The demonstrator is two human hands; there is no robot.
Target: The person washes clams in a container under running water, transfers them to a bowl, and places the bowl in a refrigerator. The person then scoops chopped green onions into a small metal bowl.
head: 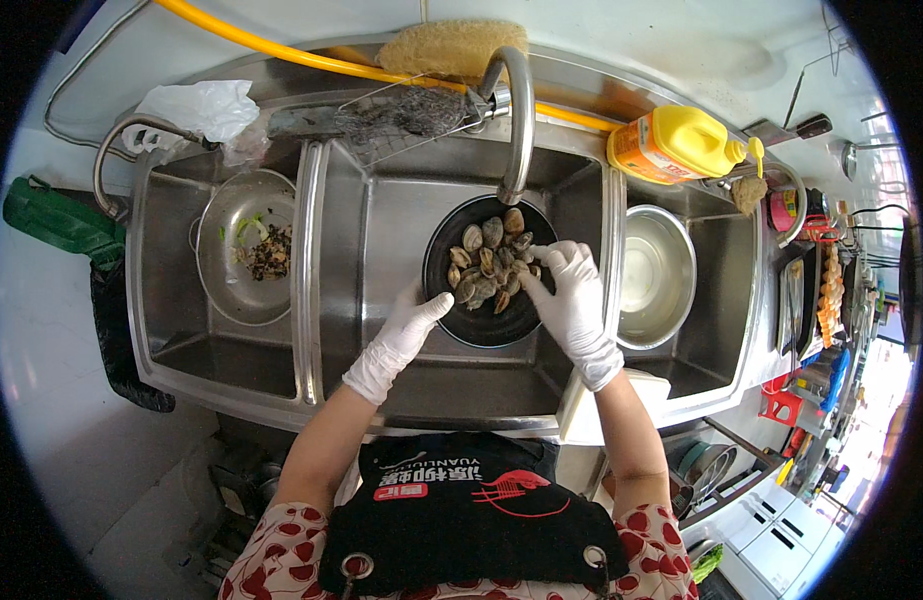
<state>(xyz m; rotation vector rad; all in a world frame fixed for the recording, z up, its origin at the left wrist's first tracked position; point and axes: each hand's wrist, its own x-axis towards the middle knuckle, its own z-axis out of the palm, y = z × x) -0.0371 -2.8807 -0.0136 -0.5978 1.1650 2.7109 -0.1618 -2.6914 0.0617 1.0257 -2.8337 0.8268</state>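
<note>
A round black bowl [491,328] stands in the middle basin of the steel sink, below the faucet [523,120]. Several clams [485,264] are heaped inside it, their shells grey to brown. My left hand [403,330], in a white glove, holds the bowl's left rim with the thumb on top; its other fingers are hidden behind the side. Gloved likewise, my right hand [570,296] reaches over the right rim, thumb and fingertips among the clams. Whether a shell is pinched between them cannot be made out.
A steel colander [244,300] with food scraps lies in the left basin. In the right basin sits a metal basin [675,277] holding clear liquid. A yellow detergent jug [667,142] rests on the back ledge, and a wire rack [382,154] with scouring material is behind the middle basin.
</note>
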